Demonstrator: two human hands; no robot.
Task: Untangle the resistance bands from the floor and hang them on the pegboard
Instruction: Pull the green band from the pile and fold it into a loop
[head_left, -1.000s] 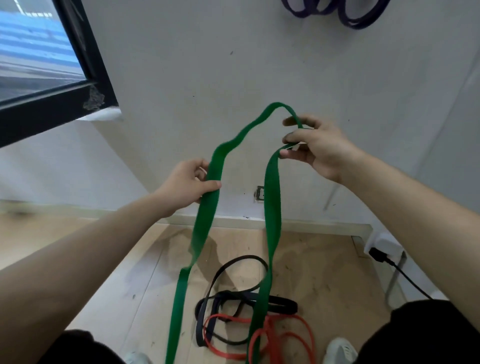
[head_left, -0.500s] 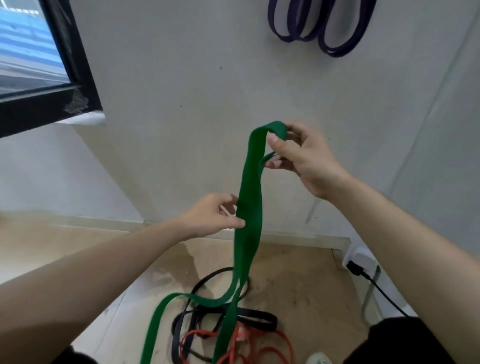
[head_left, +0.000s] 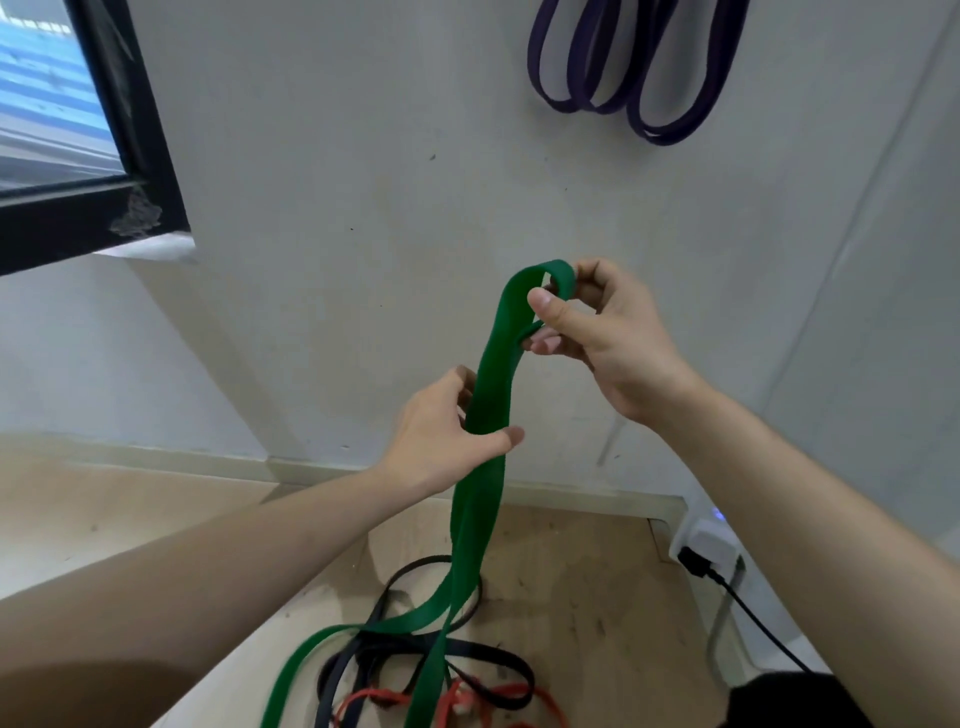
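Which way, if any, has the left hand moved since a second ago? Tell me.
Yes. The left hand has shifted right, away from the window frame, gathering both strands of the green band.

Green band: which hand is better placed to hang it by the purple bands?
Right. The right hand pinches the top fold of the green band, higher and nearer the purple bands; the left hand grips both strands lower down.

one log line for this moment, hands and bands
right hand: pinches green band top fold | left hand: grips it lower | black band, red band: on floor | purple bands: hung
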